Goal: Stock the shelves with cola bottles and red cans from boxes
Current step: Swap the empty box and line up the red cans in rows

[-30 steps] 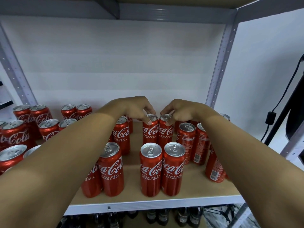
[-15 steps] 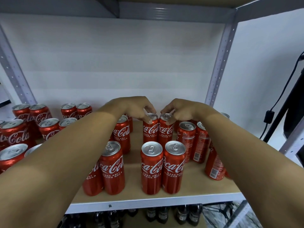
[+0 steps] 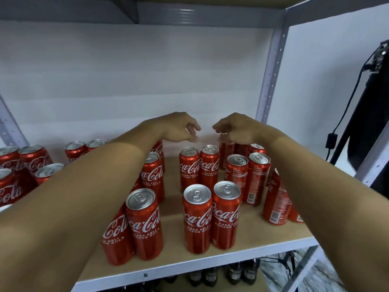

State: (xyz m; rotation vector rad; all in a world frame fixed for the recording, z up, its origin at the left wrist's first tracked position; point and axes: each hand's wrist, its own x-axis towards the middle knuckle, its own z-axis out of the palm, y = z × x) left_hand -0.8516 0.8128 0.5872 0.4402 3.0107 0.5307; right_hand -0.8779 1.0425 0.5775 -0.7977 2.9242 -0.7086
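Several red cola cans stand in pairs on the wooden shelf board [image 3: 263,237]. My left hand [image 3: 181,129] and my right hand [image 3: 233,129] hover side by side just above a rear pair of cans [image 3: 199,167]. Both hands have loosely curled fingers, hold nothing, and touch no can. In front of that pair stands another pair [image 3: 211,216] near the shelf's front edge. More cans [image 3: 248,175] stand to the right under my right forearm, and others [image 3: 145,224] to the left under my left forearm. Dark cola bottles [image 3: 221,275] show on the shelf below.
A further group of red cans [image 3: 31,165] fills the shelf's left side. A grey perforated upright [image 3: 271,76] bounds the shelf at the right, and a white back wall closes it behind. A black stand with a cable [image 3: 370,123] is outside, to the right.
Both hands have let go of the tops of the rear pair of cans and risen a little above them. The cans stay where they were.
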